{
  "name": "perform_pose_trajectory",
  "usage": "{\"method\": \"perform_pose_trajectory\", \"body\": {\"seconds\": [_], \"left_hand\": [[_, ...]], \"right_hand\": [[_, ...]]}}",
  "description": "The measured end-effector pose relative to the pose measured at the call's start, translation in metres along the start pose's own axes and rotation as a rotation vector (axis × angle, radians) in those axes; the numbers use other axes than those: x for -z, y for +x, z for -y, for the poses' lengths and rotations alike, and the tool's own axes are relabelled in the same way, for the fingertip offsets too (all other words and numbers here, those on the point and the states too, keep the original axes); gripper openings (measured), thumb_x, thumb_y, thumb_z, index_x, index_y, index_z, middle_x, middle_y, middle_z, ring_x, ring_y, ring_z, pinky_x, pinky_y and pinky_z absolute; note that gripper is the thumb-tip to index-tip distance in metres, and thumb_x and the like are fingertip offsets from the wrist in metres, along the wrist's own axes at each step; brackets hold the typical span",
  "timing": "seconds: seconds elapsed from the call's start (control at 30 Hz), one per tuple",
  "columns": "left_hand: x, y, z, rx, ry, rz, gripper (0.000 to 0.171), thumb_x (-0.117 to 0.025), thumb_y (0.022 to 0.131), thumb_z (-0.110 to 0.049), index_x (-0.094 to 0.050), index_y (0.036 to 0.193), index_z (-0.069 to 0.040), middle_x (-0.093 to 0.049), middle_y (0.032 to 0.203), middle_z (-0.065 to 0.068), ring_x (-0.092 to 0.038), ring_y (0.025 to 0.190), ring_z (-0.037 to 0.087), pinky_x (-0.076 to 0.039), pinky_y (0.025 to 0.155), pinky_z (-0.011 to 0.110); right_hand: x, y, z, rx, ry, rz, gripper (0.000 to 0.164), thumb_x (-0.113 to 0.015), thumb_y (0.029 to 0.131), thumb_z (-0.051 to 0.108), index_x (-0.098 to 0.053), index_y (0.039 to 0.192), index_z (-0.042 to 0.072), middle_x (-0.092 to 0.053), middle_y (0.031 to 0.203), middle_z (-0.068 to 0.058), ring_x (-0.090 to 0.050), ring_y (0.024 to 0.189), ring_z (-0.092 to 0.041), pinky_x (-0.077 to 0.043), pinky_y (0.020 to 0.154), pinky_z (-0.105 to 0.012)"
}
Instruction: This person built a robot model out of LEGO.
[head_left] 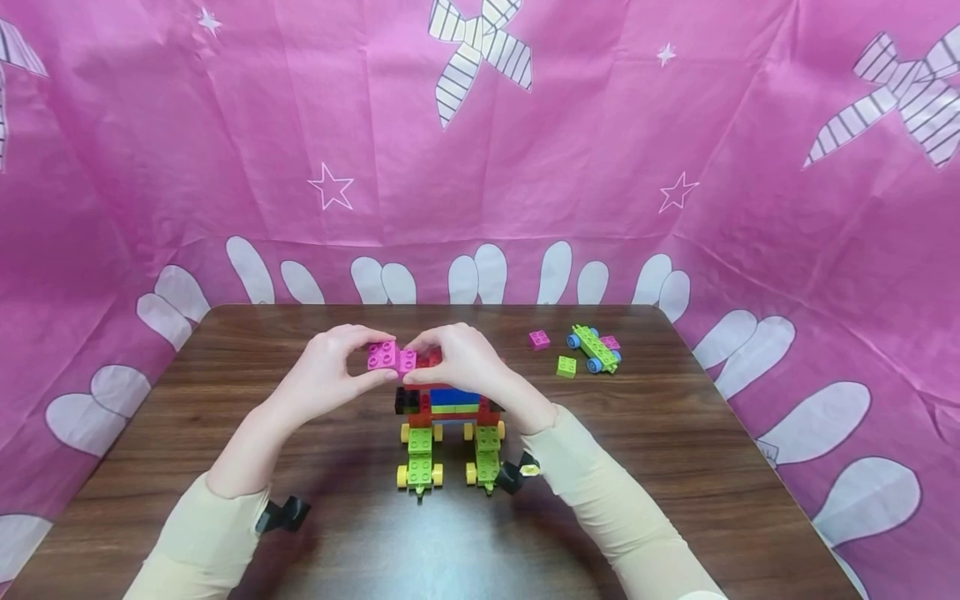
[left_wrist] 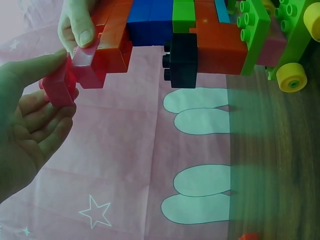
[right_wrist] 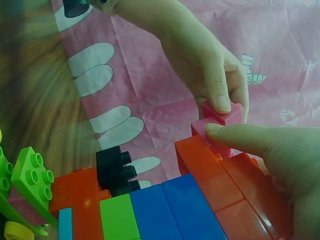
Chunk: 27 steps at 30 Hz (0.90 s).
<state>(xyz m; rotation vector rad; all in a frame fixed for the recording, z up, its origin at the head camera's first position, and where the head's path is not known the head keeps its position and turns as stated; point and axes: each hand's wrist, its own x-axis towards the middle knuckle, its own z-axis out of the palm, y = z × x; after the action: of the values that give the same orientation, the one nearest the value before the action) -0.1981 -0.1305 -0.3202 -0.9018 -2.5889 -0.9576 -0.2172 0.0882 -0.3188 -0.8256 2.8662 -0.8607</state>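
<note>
My left hand (head_left: pixel 322 375) pinches a pink toy brick (head_left: pixel 381 355) between thumb and fingers. Right beside it is a second pink brick (head_left: pixel 406 362), at the upper left end of a built block model; my right hand (head_left: pixel 468 362) holds this one with thumb and index finger. In the left wrist view the held brick (left_wrist: pixel 59 85) overlaps the second one (left_wrist: pixel 90 67), and whether they are joined is unclear. The model has red bricks (right_wrist: pixel 205 167) on top, blue bricks (right_wrist: pixel 160 207) below, a black brick (left_wrist: pixel 183 61) jutting sideways, and green wheeled bases (head_left: pixel 420 467).
On the brown table (head_left: pixel 345 533), at the back right, lie a pink brick (head_left: pixel 539 339), a green brick (head_left: pixel 566 367) and a green base with blue wheels (head_left: pixel 596 348), another pink piece (head_left: pixel 611 342) beside it. A pink patterned cloth (head_left: pixel 585 192) surrounds the table.
</note>
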Motion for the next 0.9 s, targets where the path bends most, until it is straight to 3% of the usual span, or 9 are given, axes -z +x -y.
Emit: {"method": "perform_pose_trajectory", "body": {"seconds": [0.53, 0.9], "left_hand": [[-0.002, 0.006, 0.004, 0.023, -0.011, 0.019, 0.041, -0.082, 0.079, -0.021, -0.070, 0.114, -0.003, -0.072, 0.107, 0.011, -0.066, 0.100, 0.028, -0.055, 0.087, 0.048], [0.004, 0.011, 0.001, 0.103, -0.038, 0.085, 0.041, -0.083, 0.078, -0.024, -0.071, 0.113, -0.006, -0.073, 0.104, 0.007, -0.065, 0.099, 0.023, -0.056, 0.087, 0.046]], "right_hand": [[0.001, 0.000, 0.000, 0.008, 0.001, 0.000, 0.039, -0.079, 0.081, 0.036, -0.073, 0.114, 0.015, -0.075, 0.106, 0.000, -0.066, 0.095, -0.013, -0.054, 0.079, -0.024], [0.000, 0.001, 0.000, 0.003, 0.002, 0.000, 0.039, -0.080, 0.081, 0.034, -0.073, 0.114, 0.015, -0.074, 0.107, 0.000, -0.066, 0.095, -0.014, -0.055, 0.081, -0.025]]}}
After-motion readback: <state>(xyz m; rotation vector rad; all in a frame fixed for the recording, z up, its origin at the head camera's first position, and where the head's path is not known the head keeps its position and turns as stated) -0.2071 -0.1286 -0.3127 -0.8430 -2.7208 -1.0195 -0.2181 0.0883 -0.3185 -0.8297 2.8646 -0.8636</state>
